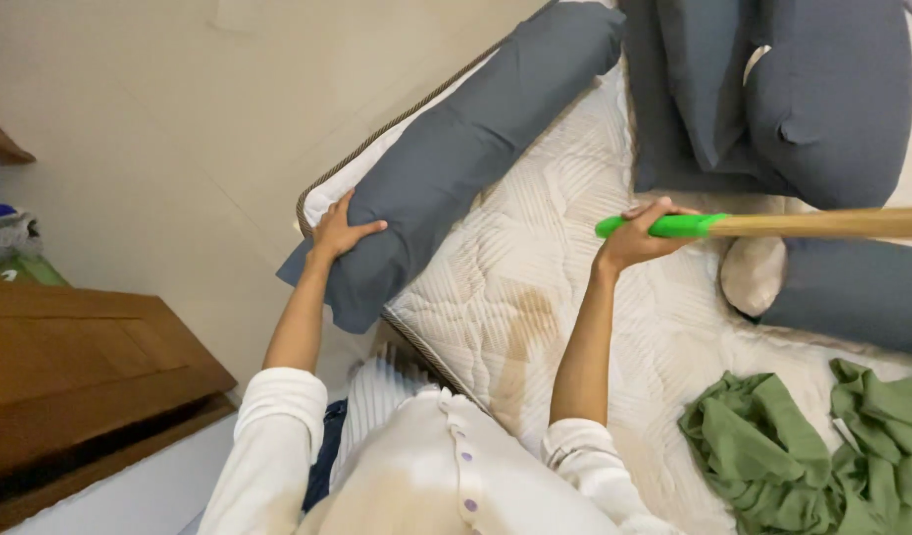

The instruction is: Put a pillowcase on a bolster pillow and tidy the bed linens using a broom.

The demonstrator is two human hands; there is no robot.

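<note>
Seen from my head camera, I stand at the corner of a bare quilted mattress (535, 258), cream with a brownish stain near its middle and a corded trim along the edge. My left hand (339, 233) rests on a long grey bolster pillow (456, 149) that lies along the mattress's left edge, its lower end hanging over the corner; my fingers are spread and curled over the fabric, pressing or gripping it lightly, though from this angle I cannot tell whether they truly pinch it. My right hand (639, 233) is clenched around the green grip (664, 226) of a wooden stick (832, 222), which runs level to the right and out of view, passing above the mattress. Beyond the stick, at the head of the bed, lie several grey pillows (822, 99), piled together, one with a pale inner cushion showing at its open end. Another grey pillow (862, 292) lies just below the stick at the right edge. A crumpled green cloth (773, 446) sits on the mattress near my right elbow. To my left, on the pale floor (159, 149), stands a brown wooden cabinet (80, 367), well apart from the bed
</note>
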